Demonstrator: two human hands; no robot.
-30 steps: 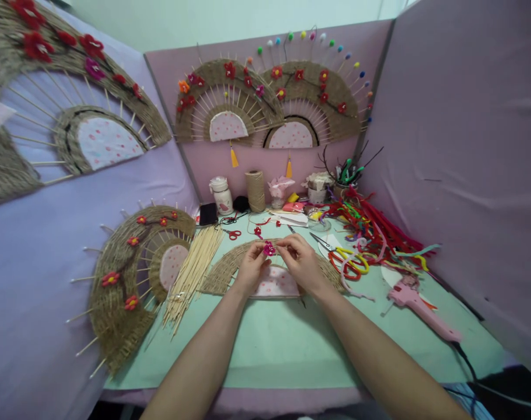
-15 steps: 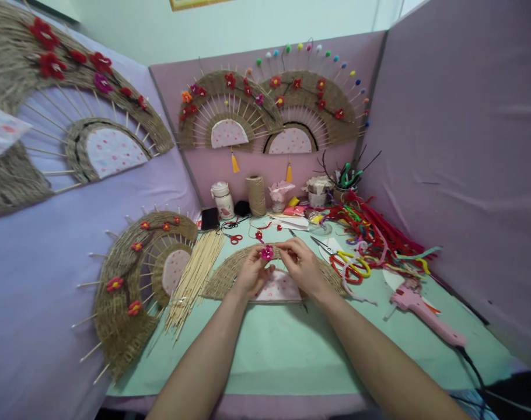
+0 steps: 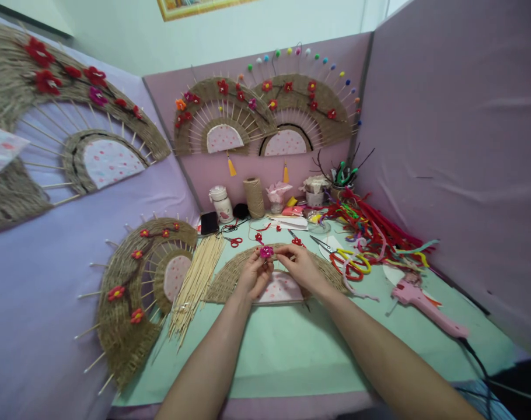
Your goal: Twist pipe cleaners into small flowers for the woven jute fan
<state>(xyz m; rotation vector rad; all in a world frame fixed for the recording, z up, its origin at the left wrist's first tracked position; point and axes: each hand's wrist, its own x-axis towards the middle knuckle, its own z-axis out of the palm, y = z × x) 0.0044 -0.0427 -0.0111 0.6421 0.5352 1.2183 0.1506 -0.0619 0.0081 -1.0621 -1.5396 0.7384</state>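
My left hand and my right hand meet above the middle of the table, both pinched on a small magenta pipe-cleaner flower. The left fingers grip it from below and the right fingertips pinch its right side. Under the hands lies a woven jute fan with a pink spotted half-circle at its base, flat on the green table mat.
A bundle of bamboo sticks lies left of the fan, beside a finished fan leaning on the purple wall. Scissors, a heap of pipe cleaners and a pink glue gun lie right. A twine spool stands behind.
Both hands stayed pinched on the flower and turned it slightly. The view tilted up a little, so the hands sit marginally higher on the fan.
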